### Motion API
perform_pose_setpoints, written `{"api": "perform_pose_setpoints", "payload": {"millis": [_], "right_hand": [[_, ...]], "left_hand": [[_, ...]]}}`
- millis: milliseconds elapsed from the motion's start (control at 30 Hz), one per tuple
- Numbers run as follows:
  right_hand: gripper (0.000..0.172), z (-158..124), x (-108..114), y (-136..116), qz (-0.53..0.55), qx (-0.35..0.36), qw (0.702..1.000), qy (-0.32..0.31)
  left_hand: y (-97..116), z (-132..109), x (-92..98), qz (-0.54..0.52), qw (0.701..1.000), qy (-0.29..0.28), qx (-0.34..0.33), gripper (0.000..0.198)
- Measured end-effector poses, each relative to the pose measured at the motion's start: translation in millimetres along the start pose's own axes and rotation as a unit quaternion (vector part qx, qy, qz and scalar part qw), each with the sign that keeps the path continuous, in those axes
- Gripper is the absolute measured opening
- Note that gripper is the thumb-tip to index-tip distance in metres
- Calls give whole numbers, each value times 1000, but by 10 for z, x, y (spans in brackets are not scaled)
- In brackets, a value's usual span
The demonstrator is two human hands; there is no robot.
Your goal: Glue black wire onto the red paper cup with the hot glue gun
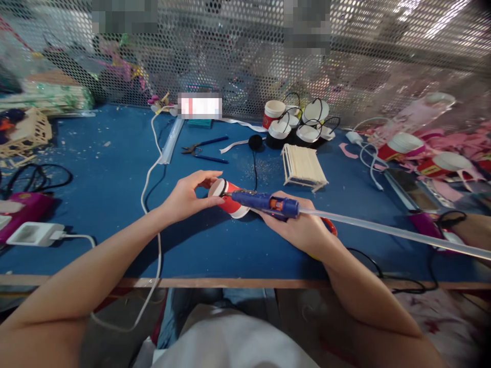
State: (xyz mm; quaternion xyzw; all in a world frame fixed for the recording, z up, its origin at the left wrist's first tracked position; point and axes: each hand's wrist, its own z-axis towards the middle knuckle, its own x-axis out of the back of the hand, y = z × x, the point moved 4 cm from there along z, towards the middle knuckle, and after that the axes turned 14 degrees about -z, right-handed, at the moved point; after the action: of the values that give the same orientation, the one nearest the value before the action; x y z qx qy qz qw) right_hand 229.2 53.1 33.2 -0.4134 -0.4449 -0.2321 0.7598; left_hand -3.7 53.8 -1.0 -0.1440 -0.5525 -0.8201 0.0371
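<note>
My left hand [192, 193] is closed around the base end of a red paper cup [232, 205], which lies tilted over the table with its white rim toward the lower right. A black cord runs around the cup near its base. In my right hand [297, 225] is a blue glue gun [264, 201], its nozzle right at the cord on the cup. A long clear glue stick [383, 230] sticks out of the gun's back toward the right. Whether the nozzle touches the cup, I cannot tell.
Pliers [205, 149], a black cord ball [255, 143] and a small wooden-stick bench [304, 164] lie beyond my hands. Several cups with black cord handles [279, 129] stand behind. A white cable [148, 179] crosses at left; a phone [410, 189] lies right, near another person's arm [473, 232].
</note>
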Motion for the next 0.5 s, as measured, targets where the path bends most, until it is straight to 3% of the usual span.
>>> {"api": "perform_pose_setpoints", "payload": {"millis": [233,500], "right_hand": [[10,-6,32,-58,-41,38,998,-2],[10,-10,31,-18,-36,28,999,4]], "left_hand": [[4,3,-10,5,1000,1,-3,59],[-7,-7,3,-1,1000,-10,-6,63]]}}
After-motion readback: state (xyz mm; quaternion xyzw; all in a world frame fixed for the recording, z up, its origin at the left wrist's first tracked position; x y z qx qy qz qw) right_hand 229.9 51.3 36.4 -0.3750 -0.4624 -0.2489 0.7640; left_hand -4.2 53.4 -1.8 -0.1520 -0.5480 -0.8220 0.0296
